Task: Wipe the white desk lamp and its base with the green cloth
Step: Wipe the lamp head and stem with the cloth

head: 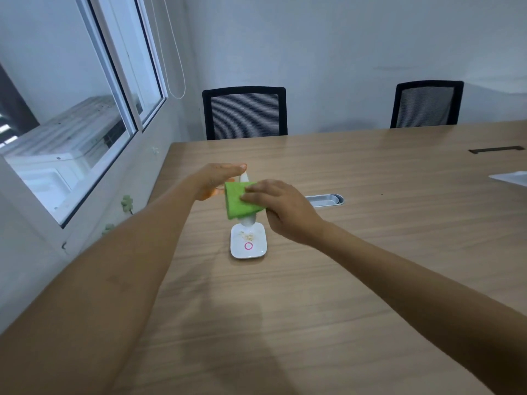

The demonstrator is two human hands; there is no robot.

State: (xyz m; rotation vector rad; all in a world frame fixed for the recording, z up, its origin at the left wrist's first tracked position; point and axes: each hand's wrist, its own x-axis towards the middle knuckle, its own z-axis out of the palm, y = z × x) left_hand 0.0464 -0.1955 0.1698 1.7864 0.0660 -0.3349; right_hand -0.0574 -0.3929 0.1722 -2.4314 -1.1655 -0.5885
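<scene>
The white desk lamp stands on the wooden table; its square base [248, 242] has a pink ring button and some crumbs on top. Its white neck [247, 221] rises from the base and is mostly hidden. A green cloth [238, 201] is wrapped over the lamp's upper part. My right hand [281, 206] presses the cloth against the lamp from the right. My left hand [218, 181] holds the lamp's top from the left, fingers stretched over it; a bit of white shows under the fingertips.
The wooden table [342, 275] carries a metal cable grommet [325, 199] just right of the lamp, a dark slot [496, 149] and a white object's corner [512, 178] at far right. Two black mesh chairs [245, 112] [426, 104] stand behind. A window [71, 132] lines the left wall.
</scene>
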